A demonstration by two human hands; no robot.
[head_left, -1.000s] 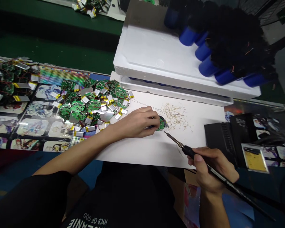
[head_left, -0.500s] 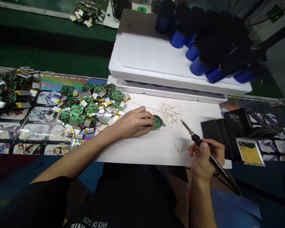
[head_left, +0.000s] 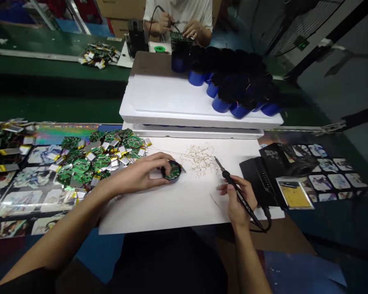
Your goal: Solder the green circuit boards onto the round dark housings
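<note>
My left hand (head_left: 151, 169) has its thumb and fingers closed around the rim of a small round black housing. A green circuit board (head_left: 173, 171) sits inside that housing, on the white work surface (head_left: 171, 208). In my right hand (head_left: 239, 200) is a soldering iron (head_left: 231, 181), its tip pointing up and left toward scattered beige scraps (head_left: 200, 159). A thin wire (head_left: 184, 153) runs across the surface to near the iron's tip. Left of my left hand lies a pile of green circuit boards (head_left: 82, 165) with silver battery cells attached.
White foam trays (head_left: 159, 98) stand behind the work area, with several blue cylinders (head_left: 222, 104) with black tops on them. At right are a black soldering station (head_left: 259, 179) and a yellow sponge (head_left: 294, 196). A co-worker's hands (head_left: 191, 29) work across the bench.
The view has tilted up, bringing the co-worker's hands into sight. My left fingers have shifted to the housing's rim, showing more of the board. The soldering iron stays in my right hand.
</note>
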